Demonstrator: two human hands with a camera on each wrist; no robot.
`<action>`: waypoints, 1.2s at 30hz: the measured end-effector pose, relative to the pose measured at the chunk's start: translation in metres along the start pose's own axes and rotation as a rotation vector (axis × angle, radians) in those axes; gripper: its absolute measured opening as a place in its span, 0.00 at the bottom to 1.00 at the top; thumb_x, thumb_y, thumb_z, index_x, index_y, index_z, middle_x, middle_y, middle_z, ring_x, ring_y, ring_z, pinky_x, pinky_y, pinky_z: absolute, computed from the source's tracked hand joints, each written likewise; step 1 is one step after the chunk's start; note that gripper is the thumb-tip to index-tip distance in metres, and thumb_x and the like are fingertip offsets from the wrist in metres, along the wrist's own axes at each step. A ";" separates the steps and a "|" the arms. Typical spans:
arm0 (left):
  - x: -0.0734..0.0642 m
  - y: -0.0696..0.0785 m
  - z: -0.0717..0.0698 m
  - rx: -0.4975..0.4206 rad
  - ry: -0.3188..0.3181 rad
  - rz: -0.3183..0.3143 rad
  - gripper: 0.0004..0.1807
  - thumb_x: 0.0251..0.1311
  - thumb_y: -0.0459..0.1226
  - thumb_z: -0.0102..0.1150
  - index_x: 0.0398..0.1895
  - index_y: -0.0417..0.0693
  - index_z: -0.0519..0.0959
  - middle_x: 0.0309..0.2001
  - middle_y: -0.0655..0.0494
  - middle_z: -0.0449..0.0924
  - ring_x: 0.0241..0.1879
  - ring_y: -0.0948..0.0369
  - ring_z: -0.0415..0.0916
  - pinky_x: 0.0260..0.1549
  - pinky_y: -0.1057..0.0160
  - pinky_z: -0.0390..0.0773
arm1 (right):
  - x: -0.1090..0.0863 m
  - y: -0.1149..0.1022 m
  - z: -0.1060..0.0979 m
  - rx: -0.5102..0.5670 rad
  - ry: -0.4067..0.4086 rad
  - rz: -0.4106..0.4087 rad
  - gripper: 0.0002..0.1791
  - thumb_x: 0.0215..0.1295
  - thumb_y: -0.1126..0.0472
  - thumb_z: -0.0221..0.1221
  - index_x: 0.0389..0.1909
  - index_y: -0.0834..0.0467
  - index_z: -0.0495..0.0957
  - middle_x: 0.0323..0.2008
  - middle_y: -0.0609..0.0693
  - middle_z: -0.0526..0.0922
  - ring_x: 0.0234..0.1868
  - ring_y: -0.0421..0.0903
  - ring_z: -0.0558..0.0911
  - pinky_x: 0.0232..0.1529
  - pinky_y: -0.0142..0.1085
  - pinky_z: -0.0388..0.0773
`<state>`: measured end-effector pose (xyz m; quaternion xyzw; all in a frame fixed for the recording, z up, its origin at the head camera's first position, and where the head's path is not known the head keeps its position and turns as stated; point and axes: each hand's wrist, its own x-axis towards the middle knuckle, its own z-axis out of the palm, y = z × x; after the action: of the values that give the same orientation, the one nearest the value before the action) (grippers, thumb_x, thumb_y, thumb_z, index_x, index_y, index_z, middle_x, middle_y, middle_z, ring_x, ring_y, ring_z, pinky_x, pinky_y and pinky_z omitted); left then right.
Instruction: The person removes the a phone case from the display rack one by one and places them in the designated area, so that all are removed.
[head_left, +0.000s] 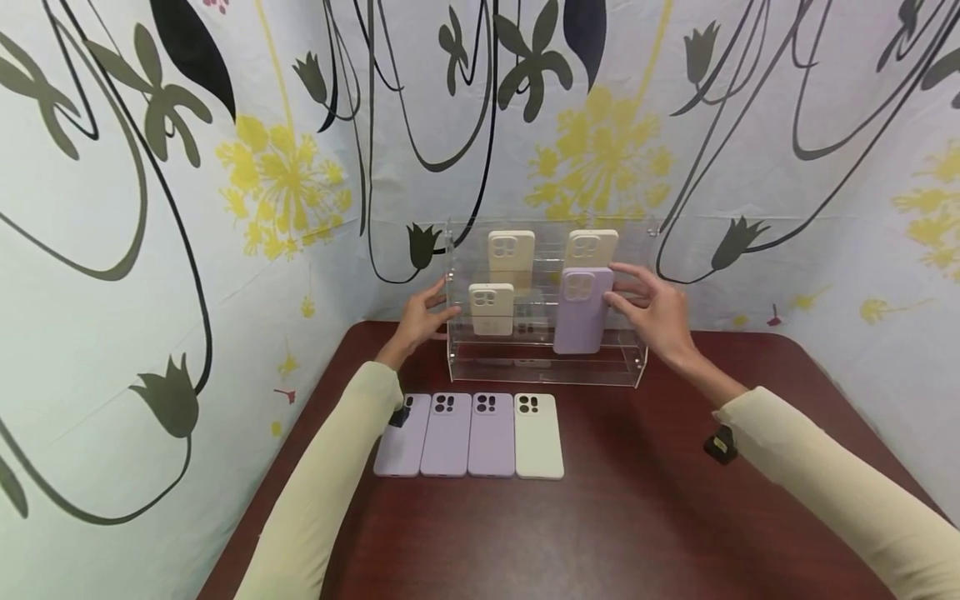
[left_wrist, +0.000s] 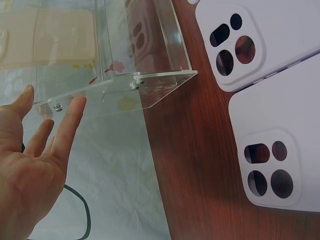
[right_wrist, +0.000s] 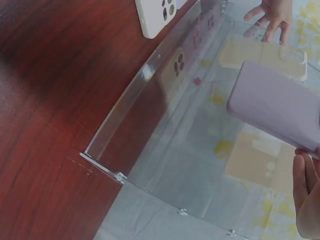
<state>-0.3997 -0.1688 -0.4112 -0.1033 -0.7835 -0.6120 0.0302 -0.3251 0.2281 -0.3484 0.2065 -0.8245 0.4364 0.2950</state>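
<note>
A clear acrylic tiered stand [head_left: 480, 371] is at the back of the table. My right hand [head_left: 660, 312] pinches a lilac phone case [head_left: 581, 321] by its right edge, camera cutout up, at the stand's right half. In the right wrist view the same case [right_wrist: 275, 102] is tilted, its lower end toward the stand. My left hand [head_left: 420, 321] is at the stand's left side panel; the left wrist view shows its fingers [left_wrist: 70, 125] extended by the panel's edge. Cream phone cases stand at upper left [head_left: 512, 250], upper right [head_left: 591, 246] and lower left [head_left: 491, 308].
In front of the stand, a row lies flat on the dark red-brown table [head_left: 637, 517]: three lilac phone cases [head_left: 446, 442] and a pale cream phone case [head_left: 538, 442] at the right end. Behind and beside the table hangs a floral-print cloth [head_left: 420, 83].
</note>
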 end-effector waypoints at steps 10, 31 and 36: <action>-0.003 -0.001 -0.001 0.011 0.001 0.012 0.42 0.70 0.33 0.67 0.82 0.61 0.60 0.74 0.33 0.66 0.57 0.36 0.81 0.39 0.45 0.91 | -0.021 0.011 0.010 0.006 -0.101 0.059 0.27 0.65 0.68 0.71 0.65 0.56 0.81 0.47 0.66 0.88 0.42 0.62 0.90 0.36 0.18 0.83; -0.002 -0.001 -0.002 -0.011 0.006 -0.011 0.42 0.68 0.33 0.68 0.81 0.64 0.62 0.73 0.36 0.68 0.57 0.36 0.81 0.41 0.41 0.90 | -0.063 0.030 0.020 -0.038 -0.219 0.190 0.27 0.64 0.67 0.72 0.64 0.56 0.82 0.45 0.60 0.90 0.40 0.54 0.91 0.31 0.26 0.88; -0.001 0.000 0.000 -0.002 0.010 -0.007 0.41 0.69 0.33 0.67 0.81 0.64 0.62 0.73 0.36 0.68 0.58 0.35 0.79 0.40 0.43 0.91 | -0.073 0.034 0.021 0.012 -0.267 0.252 0.27 0.64 0.69 0.71 0.65 0.58 0.81 0.47 0.63 0.89 0.43 0.57 0.90 0.35 0.37 0.91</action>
<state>-0.3987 -0.1689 -0.4117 -0.0977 -0.7830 -0.6134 0.0316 -0.2978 0.2347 -0.4261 0.1593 -0.8731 0.4436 0.1249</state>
